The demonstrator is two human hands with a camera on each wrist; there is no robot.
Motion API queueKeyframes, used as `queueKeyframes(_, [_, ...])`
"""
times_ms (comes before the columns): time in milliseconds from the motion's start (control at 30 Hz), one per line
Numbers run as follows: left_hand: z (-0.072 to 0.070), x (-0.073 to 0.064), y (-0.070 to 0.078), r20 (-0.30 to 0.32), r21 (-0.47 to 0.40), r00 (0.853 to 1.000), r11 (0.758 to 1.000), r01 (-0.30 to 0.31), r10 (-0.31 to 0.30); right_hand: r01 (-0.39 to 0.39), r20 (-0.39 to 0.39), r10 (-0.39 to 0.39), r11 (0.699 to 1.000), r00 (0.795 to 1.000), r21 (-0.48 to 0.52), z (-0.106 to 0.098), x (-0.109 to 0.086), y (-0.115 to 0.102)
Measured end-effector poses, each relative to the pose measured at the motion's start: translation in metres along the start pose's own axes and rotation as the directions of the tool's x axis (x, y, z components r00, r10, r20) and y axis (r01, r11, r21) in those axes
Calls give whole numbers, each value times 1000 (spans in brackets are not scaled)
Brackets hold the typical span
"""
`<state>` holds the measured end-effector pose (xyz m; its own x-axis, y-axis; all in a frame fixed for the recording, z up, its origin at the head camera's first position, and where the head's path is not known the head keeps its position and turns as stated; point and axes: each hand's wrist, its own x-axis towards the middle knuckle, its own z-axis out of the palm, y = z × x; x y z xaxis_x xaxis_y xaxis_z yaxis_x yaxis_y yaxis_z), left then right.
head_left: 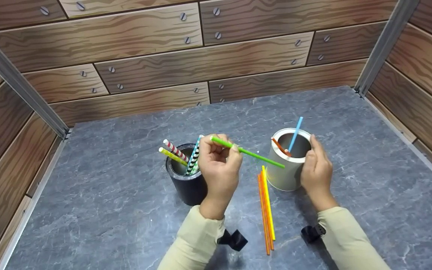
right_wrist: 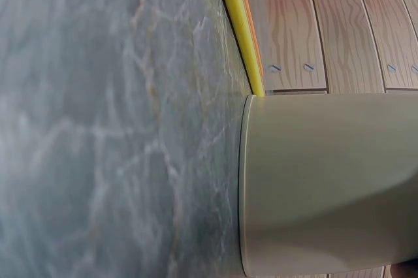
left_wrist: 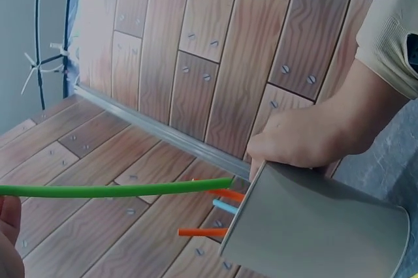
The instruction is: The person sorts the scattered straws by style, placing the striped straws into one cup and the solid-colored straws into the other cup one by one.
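My left hand (head_left: 219,172) pinches a green straw (head_left: 259,155) near one end, between thumb and fingers. The straw's free end slants toward the white canister (head_left: 285,174) and overlaps its front wall in the head view. My right hand (head_left: 318,174) holds that canister by its right side, fingers and thumb spread along the wall near the rim. Inside it stand a blue straw (head_left: 296,133) and orange straws (left_wrist: 201,232), their tops past the rim. Partly behind my left hand is a black cup (head_left: 189,189) with several patterned straws (head_left: 176,150).
Orange straws (head_left: 263,213) and a yellow straw (head_left: 269,206) lie side by side on the grey marbled table (head_left: 107,195), just left of the canister. Wood-patterned panels (head_left: 144,48) wall the table at the back and both sides.
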<state>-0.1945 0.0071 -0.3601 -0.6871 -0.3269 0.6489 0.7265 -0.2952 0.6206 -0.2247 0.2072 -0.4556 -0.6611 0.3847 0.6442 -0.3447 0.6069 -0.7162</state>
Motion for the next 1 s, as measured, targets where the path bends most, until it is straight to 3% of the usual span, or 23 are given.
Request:
queueKeyframes(200, [0,-2,-2,39,55,991,990,-128,126,-3,3,3,1000,1000,2,0,-1,0])
queueKeyframes(400, [1,-4,-6,33,66,986,984,-168,166,-6,5,6,1000,1000,8,0,-1,1])
queueKeyframes(1000, [6,-16,-32,125,154,987,980,-124,105,-8,9,8,1000,1000,8,0,0,2])
